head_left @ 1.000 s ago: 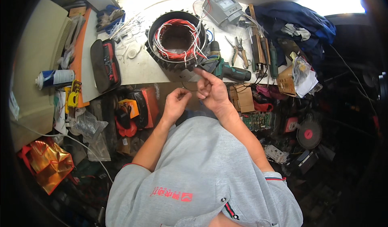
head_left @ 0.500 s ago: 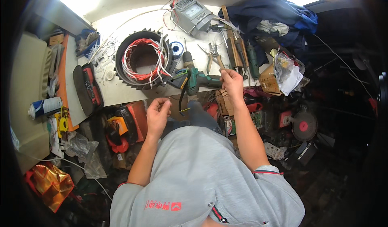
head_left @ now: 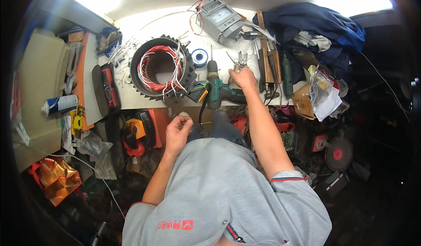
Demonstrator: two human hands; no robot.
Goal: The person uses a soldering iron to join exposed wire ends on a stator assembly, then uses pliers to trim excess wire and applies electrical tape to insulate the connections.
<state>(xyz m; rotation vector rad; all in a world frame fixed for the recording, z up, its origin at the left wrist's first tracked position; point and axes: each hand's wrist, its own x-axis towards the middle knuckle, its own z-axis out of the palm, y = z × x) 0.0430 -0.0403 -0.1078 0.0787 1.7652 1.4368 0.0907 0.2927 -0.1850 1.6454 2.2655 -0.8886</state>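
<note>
My right hand (head_left: 244, 77) reaches over the bench with its fingers closed round the handles of a pair of cutters (head_left: 240, 61), which lie on the white top with jaws pointing away from me. The hand covers much of the handles. Near the bench's front edge, above my lap, my left hand (head_left: 179, 132) is curled in a pinch; whatever is in it, if anything, is hidden. A motor stator (head_left: 137, 73) with red and white windings stands left of centre. Between it and my right hand lies a green cordless drill (head_left: 215, 94).
Behind the drill lies a blue-rimmed spool (head_left: 199, 58). A grey analogue meter (head_left: 220, 18) stands at the back. Long wooden-handled tools (head_left: 266, 62) and a dark blue cloth (head_left: 324, 22) are on the right. A tool case (head_left: 100, 90) rests on the left.
My right hand has moved forward from the bench's front edge, farther onto the cutters' handles. My left hand stays low, its fingers curled more. The whole view has shifted slightly.
</note>
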